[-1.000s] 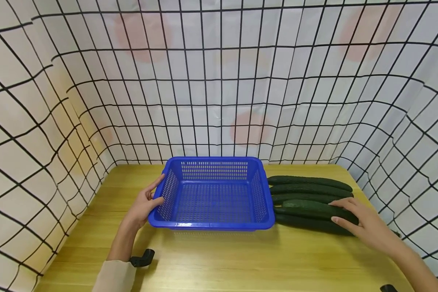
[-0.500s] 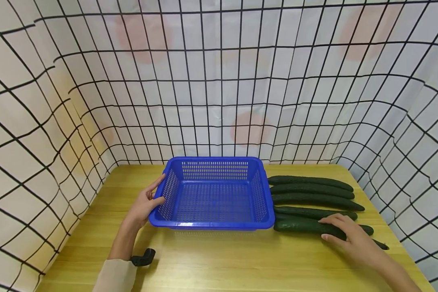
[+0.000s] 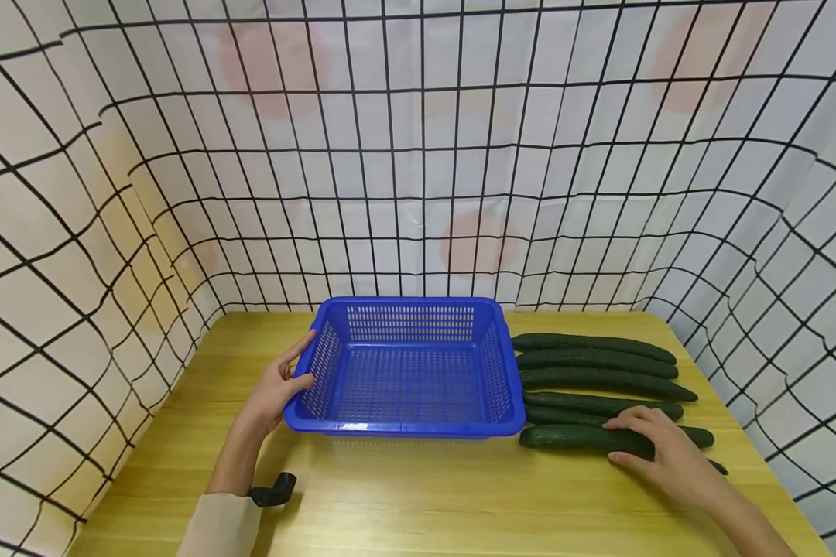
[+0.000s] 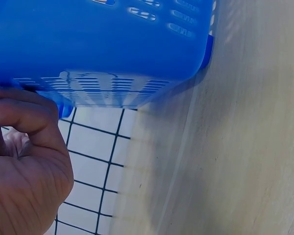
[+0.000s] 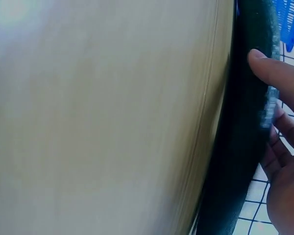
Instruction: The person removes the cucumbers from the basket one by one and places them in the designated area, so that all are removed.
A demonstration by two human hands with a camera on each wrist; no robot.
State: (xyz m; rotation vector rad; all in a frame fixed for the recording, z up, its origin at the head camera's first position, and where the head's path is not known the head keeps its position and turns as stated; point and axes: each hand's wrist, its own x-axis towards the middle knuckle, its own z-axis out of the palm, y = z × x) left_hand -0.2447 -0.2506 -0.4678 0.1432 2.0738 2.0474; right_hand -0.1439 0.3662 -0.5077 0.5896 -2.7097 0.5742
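In the head view my left hand (image 3: 273,391) grips the left rim of an empty blue plastic basket (image 3: 404,429), thumb over the rim. The left wrist view shows the curled fingers of that hand (image 4: 29,166) at the slotted wall of the basket (image 4: 112,49). My right hand (image 3: 665,456) holds the nearest dark green cucumber (image 3: 564,437), which lies crosswise at the front of a row. In the right wrist view the thumb (image 5: 277,73) is on one side of this cucumber (image 5: 240,122) and the fingers are on the other.
Behind the held cucumber, several more lie side by side, including the farthest cucumber (image 3: 592,341), their left ends close to the basket. All are on a wooden table (image 3: 404,503). A white wall with black grid lines (image 3: 421,170) encloses the back and sides.
My right hand has brought its cucumber from on top of the others to the near side of the row. The cucumbers lie more spread out. My left hand and the basket stay put.
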